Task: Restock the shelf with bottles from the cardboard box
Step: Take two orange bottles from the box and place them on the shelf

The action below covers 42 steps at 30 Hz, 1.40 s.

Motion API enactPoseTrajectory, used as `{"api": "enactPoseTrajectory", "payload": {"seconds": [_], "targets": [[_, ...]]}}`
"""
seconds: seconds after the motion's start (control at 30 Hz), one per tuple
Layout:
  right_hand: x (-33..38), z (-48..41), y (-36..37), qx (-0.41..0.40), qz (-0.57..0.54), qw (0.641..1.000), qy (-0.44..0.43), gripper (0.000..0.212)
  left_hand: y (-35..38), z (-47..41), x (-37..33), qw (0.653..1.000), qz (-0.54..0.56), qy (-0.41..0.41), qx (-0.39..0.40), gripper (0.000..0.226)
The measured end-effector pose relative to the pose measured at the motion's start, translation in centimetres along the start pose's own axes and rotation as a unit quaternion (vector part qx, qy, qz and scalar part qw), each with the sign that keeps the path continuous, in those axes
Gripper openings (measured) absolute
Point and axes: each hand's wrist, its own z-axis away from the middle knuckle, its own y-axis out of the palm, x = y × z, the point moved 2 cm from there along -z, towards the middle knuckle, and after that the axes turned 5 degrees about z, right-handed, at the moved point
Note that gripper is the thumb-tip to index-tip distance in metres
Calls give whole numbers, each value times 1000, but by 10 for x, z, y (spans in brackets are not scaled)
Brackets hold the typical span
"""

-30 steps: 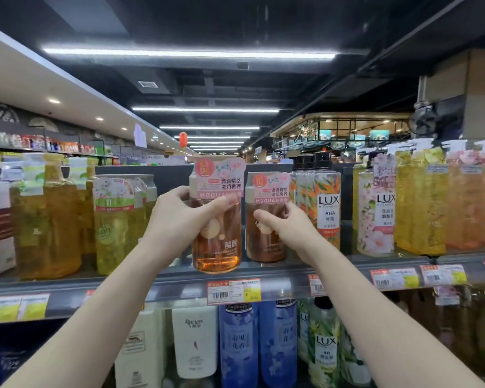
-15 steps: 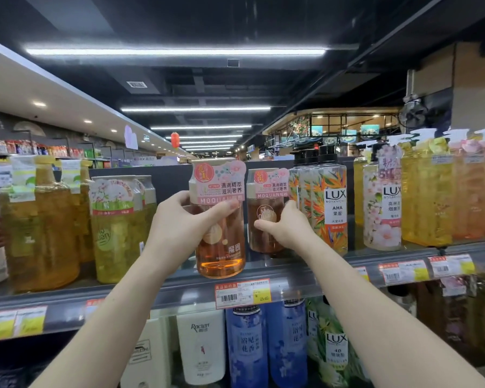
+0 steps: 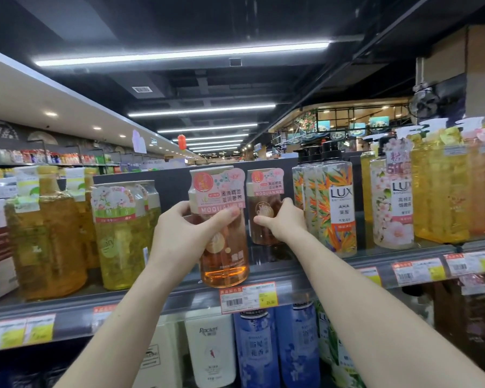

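Head view, the only one supplied: a person is reaching both bare arms up to a supermarket shelf point(image 3: 291, 271) at about eye level. The left hand point(image 3: 179, 233) is wrapping fingers and thumb around the neck of an orange bottle point(image 3: 224, 259) with a pink MOQUAN tag, holding it at the front lip of the shelf; whether its base is resting on the shelf or hanging just over the edge cannot be told. The right hand point(image 3: 284, 222) is closing on a darker brown bottle point(image 3: 263, 214) of the same brand, which is standing upright further back on the shelf, just beside the orange one and close against a row of LUX bottles point(image 3: 335, 208) to the right. To the left, yellow-green bottles point(image 3: 121, 233) are standing apart from the orange bottle, leaving an open gap of shelf between them. A price label point(image 3: 248, 296) is hanging on the shelf edge directly below the orange bottle.

Progress, as a judgement: at least one MOQUAN bottle is already sitting in its slot, and a second is being brought into place in front of it. The facing appears only partly filled. The cardboard box is lying outside the frame, so the number of bottles remaining cannot be told.
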Motion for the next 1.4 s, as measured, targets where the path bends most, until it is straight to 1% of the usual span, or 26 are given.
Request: {"api": "enactPoseTrajectory", "payload": {"seconds": [0.13, 0.27, 0.43, 0.47, 0.53, 0.57, 0.6, 0.63, 0.73, 0.8, 0.9, 0.93, 1.0, 1.07, 1.2, 1.27, 1.4], "targets": [[4, -6, 0, 9, 19, 1000, 13, 84, 1, 0, -2, 1000, -12, 1, -1, 58], [9, -10, 3, 10, 17, 999, 40, 78, 3, -2, -3, 999, -34, 9, -1, 42], [13, -9, 0, 39, 33, 997, 52, 82, 6, -5, -9, 999, -31, 5, 12, 44], [15, -7, -2, 55, 18, 996, 62, 78, 7, -6, -9, 1000, -28, 2, 14, 45], [17, 0, -12, 80, -49, 994, 62, 55, 10, -8, -7, 1000, -24, -5, 18, 47], [17, 5, -20, 83, -73, 993, 49, 41, 13, -10, -6, 999, -24, -9, 20, 48], [16, 10, -30, 79, -82, 993, 33, 32, 17, -11, -5, 999, -24, -13, 19, 50], [13, 17, -40, 75, -82, 994, 16, 28, 22, -13, -4, 999, -23, -15, 17, 51], [2, 39, -63, 64, -93, 993, -25, 36, 38, -19, -3, 1000, -8, -20, 16, 51], [-1, 53, -73, 75, -123, 988, -48, 37, 49, -22, -2, 999, 2, -29, 24, 45], [-3, 75, -81, 153, -183, 968, -75, 44, 64, -26, 2, 998, 25, -36, 45, 43], [-4, 81, -83, 174, -183, 964, -88, 47, 70, -27, 2, 998, 29, -36, 51, 43], [-8, 89, -84, 185, -155, 964, -114, 49, 80, -26, 4, 997, 33, -33, 60, 41], [-16, 92, -84, 169, -152, 966, -124, 55, 90, -26, 7, 996, 36, -36, 69, 41], [-26, 89, -78, 96, -154, 976, -122, 60, 101, -29, 15, 995, 30, -46, 86, 46], [-28, 88, -74, 72, -144, 980, -116, 62, 103, -30, 17, 994, 35, -52, 91, 46], [-28, 87, -70, 49, -140, 983, -110, 56, 105, -31, 15, 991, 30, -59, 118, 46]]}}
